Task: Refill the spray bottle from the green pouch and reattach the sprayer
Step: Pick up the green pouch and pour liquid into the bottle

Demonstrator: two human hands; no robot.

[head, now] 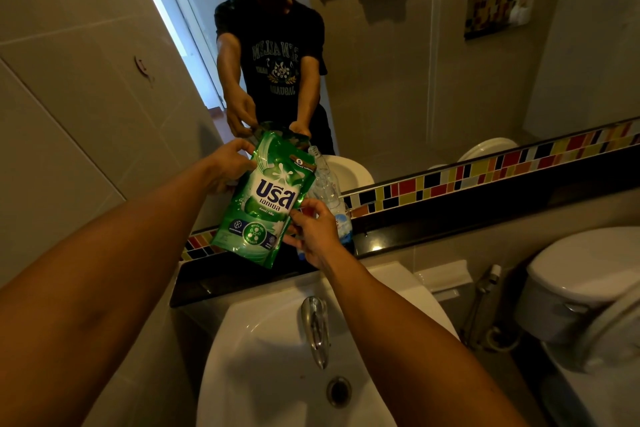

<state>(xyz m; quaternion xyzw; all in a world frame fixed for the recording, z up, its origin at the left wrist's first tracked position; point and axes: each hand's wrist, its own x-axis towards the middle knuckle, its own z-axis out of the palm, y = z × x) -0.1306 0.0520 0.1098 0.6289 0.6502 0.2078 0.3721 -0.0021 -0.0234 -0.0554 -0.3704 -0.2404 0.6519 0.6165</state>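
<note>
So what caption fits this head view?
Both hands tilt a green pouch toward a clear bottle above the sink.

Black ledge (433, 229) runs along the mirror base, behind the white sink (263, 340). A clear bottle (341, 215) stands on it, right of centre, upright.

Both arms stretched forward, bare to past the elbow. Left hand (227, 163) is up higher, fingers curled in a grip with the thumb on top. Right hand (313, 232) sits lower, palm turned left, fingertips pinched together.
</note>
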